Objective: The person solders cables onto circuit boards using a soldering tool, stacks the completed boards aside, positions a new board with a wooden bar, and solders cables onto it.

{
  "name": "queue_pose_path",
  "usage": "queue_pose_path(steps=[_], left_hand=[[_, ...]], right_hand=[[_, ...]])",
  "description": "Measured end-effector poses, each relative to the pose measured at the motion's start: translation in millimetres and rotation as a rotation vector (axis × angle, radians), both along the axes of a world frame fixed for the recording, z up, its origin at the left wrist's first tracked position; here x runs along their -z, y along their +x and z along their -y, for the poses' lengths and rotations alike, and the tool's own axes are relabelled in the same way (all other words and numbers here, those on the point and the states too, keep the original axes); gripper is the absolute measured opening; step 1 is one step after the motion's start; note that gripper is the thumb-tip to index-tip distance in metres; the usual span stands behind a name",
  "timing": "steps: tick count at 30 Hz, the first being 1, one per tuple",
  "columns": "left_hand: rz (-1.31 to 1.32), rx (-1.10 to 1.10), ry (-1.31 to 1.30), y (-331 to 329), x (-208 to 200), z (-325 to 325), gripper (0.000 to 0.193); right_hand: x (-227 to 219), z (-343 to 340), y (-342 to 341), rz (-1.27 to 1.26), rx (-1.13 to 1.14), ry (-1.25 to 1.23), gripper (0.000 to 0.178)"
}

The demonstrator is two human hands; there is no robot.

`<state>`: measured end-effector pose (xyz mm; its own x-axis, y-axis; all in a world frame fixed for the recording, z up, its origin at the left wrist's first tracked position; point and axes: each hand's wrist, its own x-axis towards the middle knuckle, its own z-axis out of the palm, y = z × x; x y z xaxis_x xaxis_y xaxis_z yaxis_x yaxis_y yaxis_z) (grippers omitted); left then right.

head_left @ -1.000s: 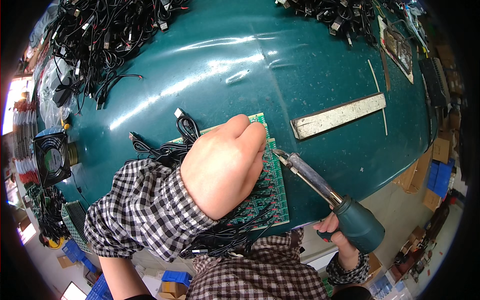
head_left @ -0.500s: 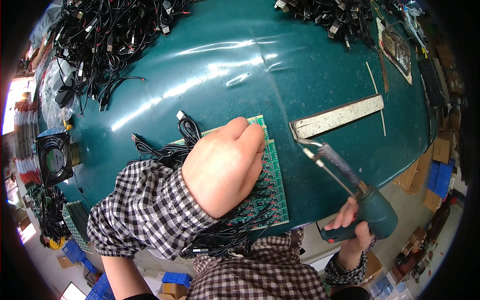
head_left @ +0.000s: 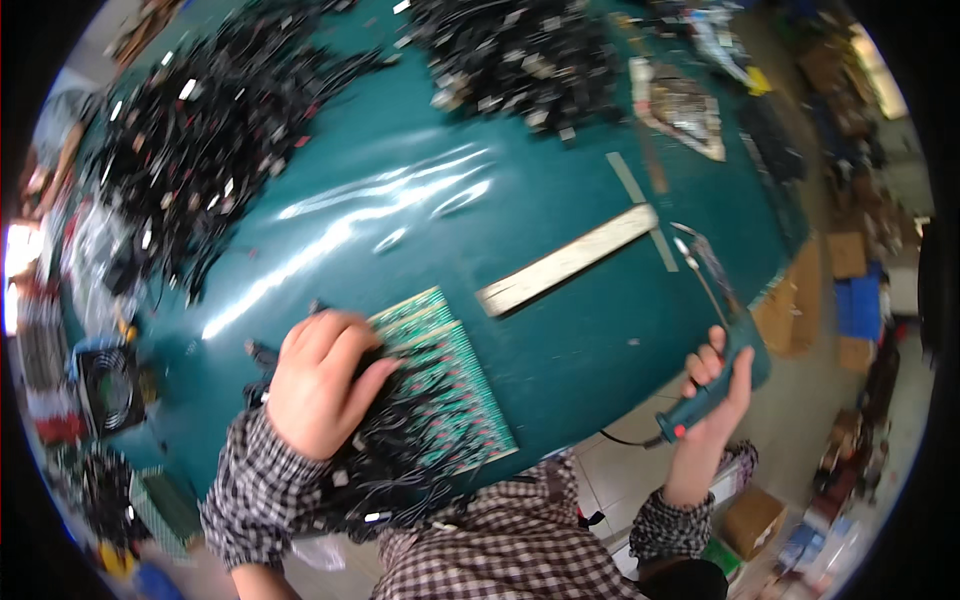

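Note:
My right hand (head_left: 715, 385) is wrapped round a dark green soldering gun (head_left: 745, 355) with a red button. The gun's bent metal tip (head_left: 690, 245) points up and away over the table's right side. My left hand (head_left: 325, 385) lies over black cables at the left edge of a green circuit board panel (head_left: 470, 395). Its fingers are curled and its thumb points right; what they hold, if anything, is hidden. The panel carries rows of small boards with black cables (head_left: 390, 430) attached, which spill toward the near edge. The picture is blurred by motion.
A long whitish bar (head_left: 570, 260) lies beyond the panel on the green table (head_left: 560, 350). Heaps of black cables (head_left: 230, 130) cover the far left and far middle (head_left: 520, 60). A stained tray (head_left: 680, 105) sits far right. A black fan (head_left: 110, 385) stands at the left.
My left hand has drawn back from the panel's upper middle to its left edge. My right hand has lifted the soldering gun away from the bar's end. The view has shifted.

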<state>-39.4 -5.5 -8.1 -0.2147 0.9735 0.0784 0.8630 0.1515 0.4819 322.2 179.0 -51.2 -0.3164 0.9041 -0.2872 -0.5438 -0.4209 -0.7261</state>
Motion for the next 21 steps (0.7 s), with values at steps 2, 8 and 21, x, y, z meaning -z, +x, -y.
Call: queue_pose_path(steps=[2, 8, 21], left_hand=[[0.034, -0.058, 0.047, -7, 14, 18, 0.016], [0.08, -0.089, 0.094, -1, 13, 16, 0.016], [-0.139, -0.154, 0.152, -2, 17, 13, 0.013]], right_hand=[[3, -17, -12, -0.01, 0.037, -0.045, 0.046], [-9, -94, -5, -0.092, 0.128, 0.004, 0.041], [29, -240, -20, 0.11, 0.005, -0.149, 0.053]])
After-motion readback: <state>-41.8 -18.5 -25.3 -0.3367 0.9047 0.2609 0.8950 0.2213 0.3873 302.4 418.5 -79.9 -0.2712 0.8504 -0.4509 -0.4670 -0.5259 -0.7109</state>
